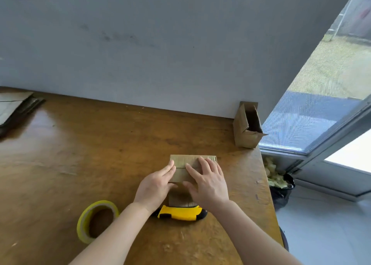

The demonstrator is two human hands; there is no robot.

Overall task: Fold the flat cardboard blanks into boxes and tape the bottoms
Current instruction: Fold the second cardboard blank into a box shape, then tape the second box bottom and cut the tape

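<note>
A grey wall (160, 33) fills the upper half of the frame. Below it a worn brown wooden counter (80, 154) runs from the left edge to the lower right. A glass door (321, 104) slants down the right side, with pale floor under it.

At the upper left edge of the counter lies a stack of flat cardboard blanks (12, 106), partly cut off by the frame. At the counter's far right corner, against the wall, stands a folded box (244, 128) of plain brown cardboard with its open end up and one flap hanging outward.

The box being worked on (186, 160) sits low and right of the frame's centre, on the counter, its closed side up; a flap seam shows between the hands.

The left hand (154, 186) rests on the box's left part, its fingers (169, 169) straight and close together along the top, the thumb tucked in at the near side. The right hand (208, 182) lies flat on the right part, its fingers (202, 164) straight and slightly spread, pressing the cardboard. Neither hand grips anything.

A roll of yellow tape (86, 218) stands tilted on the counter at lower left, apart from the box. A yellow and black cutter (180, 214) lies just beside the box's near edge, between the forearms. A black bag (281, 192) with yellowish scraps sits on the floor by the counter's right edge.
</note>
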